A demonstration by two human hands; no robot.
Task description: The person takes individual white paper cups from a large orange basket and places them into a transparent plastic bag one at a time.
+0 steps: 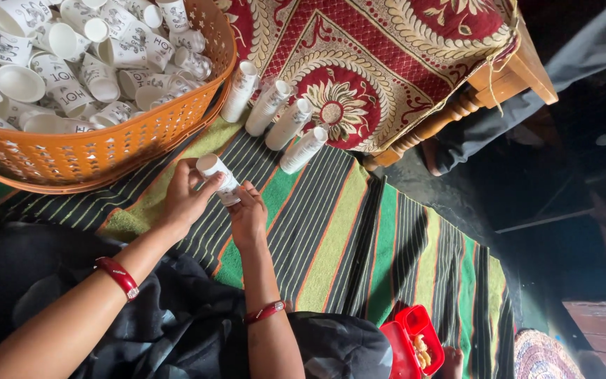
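Fingers of both hands (185, 198) (248, 214) around one cup stack (219, 177), four stacks (278, 116) beside one basket (106, 151)

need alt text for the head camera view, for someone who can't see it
Two bare hands, left hand and right hand, hold a short stack of white paper cups over a striped mat. An orange basket heaped with loose cups sits at upper left, and four cup stacks lie beside it.

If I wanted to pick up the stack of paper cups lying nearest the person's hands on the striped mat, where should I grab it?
Probably around its middle, coming from above. That stack of cups lies on its side on the striped mat, a long narrow cylinder. Fingers should close across its width; a neighbouring stack lies close beside it, so come down carefully.
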